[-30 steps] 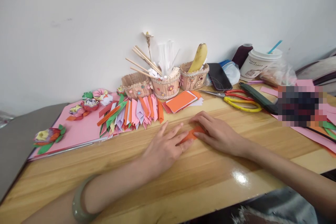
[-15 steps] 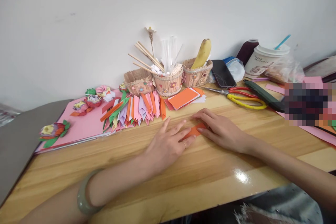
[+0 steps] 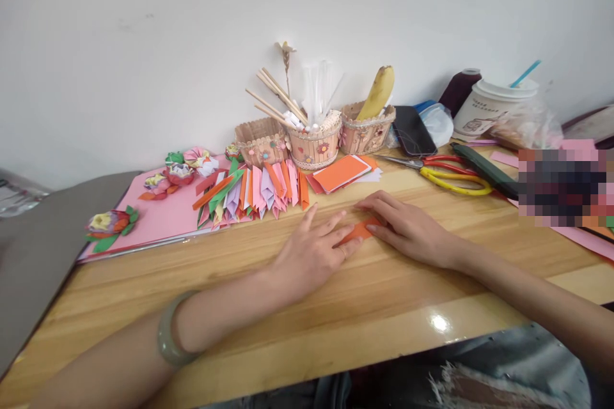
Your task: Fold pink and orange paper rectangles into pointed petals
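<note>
A small strip of orange paper [image 3: 361, 230] lies flat on the wooden table between my two hands, partly covered by them. My left hand [image 3: 314, 249] rests on its left end with the fingers stretched and spread, pressing it down. At the other end, my right hand [image 3: 407, 230] is curled, its thumb and fingers holding the paper's edge. Behind my hands sits a stack of orange paper rectangles [image 3: 340, 172]. To the left of the stack lies a row of folded paper pieces [image 3: 259, 190] in orange, pink, purple and green.
Several paper flowers [image 3: 180, 172] sit on pink sheets [image 3: 158, 217] at the left. Small decorated baskets [image 3: 314, 148] line the wall, one with a banana [image 3: 378, 91]. Toward the right are a phone [image 3: 413, 131], scissors [image 3: 455, 182], a green-handled tool [image 3: 487, 171] and a lidded cup [image 3: 494, 108].
The camera has turned slightly, so the scene sits a little further right and higher. Both hands stay at the orange paper in nearly the same pose.
</note>
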Demonstrator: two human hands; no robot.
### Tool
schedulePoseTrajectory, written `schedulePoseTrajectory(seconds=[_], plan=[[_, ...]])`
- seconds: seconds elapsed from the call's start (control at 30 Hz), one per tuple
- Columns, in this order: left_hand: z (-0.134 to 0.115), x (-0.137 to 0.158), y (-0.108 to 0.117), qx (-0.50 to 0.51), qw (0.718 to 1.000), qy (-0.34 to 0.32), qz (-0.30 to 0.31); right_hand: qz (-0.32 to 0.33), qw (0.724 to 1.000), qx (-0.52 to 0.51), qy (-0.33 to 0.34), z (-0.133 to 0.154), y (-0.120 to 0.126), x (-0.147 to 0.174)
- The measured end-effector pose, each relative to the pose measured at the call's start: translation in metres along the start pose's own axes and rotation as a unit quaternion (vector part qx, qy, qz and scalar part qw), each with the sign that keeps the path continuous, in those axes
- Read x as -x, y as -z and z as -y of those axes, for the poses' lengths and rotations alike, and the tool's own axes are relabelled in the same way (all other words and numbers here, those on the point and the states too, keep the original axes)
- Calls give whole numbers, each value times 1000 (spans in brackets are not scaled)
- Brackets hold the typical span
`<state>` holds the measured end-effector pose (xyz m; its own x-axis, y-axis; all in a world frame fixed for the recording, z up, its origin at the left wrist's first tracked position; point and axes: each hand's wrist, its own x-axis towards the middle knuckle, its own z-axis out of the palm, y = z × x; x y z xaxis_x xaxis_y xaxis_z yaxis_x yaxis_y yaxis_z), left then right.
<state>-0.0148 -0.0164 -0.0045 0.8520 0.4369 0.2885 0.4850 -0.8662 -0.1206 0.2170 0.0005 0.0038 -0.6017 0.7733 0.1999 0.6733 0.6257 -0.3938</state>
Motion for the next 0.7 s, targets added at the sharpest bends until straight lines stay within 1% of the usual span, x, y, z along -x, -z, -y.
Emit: schedulePoseTrajectory(seconds=[0.13, 0.37, 0.47, 0.7], plan=[[0, -1, 3, 8, 1000, -5, 3, 4, 1000, 13, -8, 1, 0, -1], [-1, -3, 5, 3, 1000, 0, 7, -5, 997, 61, -45, 10, -6, -2], [-1, -3, 4, -4, 1000, 0, 9, -5, 997, 71, -42, 11, -8, -2], [-2, 1, 1, -46, 999, -3, -21, 0, 997, 74, -36, 10, -7, -3]])
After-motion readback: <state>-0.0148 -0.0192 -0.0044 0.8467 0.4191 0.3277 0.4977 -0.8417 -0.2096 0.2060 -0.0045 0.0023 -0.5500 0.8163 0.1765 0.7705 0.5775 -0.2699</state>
